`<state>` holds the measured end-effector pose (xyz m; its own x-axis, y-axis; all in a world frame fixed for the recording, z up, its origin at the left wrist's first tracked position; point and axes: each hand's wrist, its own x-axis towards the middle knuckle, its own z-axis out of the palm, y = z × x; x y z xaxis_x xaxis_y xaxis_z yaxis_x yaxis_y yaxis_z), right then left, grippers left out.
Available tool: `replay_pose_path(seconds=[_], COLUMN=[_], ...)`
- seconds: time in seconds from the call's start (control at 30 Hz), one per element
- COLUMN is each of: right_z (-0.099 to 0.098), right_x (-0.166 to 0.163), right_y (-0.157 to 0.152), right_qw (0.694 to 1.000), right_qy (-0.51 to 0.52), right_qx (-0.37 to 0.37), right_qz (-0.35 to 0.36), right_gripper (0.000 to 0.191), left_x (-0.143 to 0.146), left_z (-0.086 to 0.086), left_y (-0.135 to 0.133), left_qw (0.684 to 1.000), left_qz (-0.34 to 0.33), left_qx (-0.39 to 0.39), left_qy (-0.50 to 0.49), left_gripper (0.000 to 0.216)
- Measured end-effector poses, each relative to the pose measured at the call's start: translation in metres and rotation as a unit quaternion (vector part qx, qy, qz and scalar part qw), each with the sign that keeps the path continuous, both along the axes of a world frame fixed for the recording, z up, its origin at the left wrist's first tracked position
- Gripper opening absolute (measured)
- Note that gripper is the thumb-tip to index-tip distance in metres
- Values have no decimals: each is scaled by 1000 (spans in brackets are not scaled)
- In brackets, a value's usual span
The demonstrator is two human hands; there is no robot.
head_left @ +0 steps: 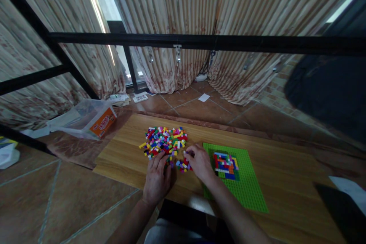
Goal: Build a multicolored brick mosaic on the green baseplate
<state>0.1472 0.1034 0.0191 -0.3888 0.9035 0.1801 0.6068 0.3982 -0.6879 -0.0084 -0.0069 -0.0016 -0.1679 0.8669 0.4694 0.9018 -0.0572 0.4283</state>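
Although the loose bricks (164, 141) are too many and too small for us to count, we see small blocky pieces in red, yellow, blue, green, white and pink, heaped on one wooden table (120, 152). One smaller cluster (182, 166) lies between our two hands. Our left hand (157, 175) rests at the heap's near edge, fingers bent; we cannot tell whether it grips anything. Our right hand (199, 162) has thumb and forefinger narrowed beside the cluster, a pale brick at their tips. To its right we count one green baseplate (250, 187) bearing one multicoloured rectangular build (225, 166). Beyond the table's left end sits one clear bin (77, 131) with one orange label (103, 122).
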Motion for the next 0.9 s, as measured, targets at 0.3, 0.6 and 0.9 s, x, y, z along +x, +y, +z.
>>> replay_pose_path(seconds=[0.3,0.6,0.9], right_z=[14,-8,-8], right_x=[47,108,126], right_y=[-42,-74,-55], right_qw=[976,951,933], right_qy=[199,259,295], right_qx=[-76,-90,-65], right_qz=[-53,-144,-194], right_gripper=[13,17,17], left_x=[-3,-5,-5], left_z=[-1,-2,-3], left_y=[2,6,7], left_qw=[1000,999,999], left_qz=[-6,-9,-12], left_qx=[13,28,31], left_qy=[11,25,20], left_gripper=[30,28,27])
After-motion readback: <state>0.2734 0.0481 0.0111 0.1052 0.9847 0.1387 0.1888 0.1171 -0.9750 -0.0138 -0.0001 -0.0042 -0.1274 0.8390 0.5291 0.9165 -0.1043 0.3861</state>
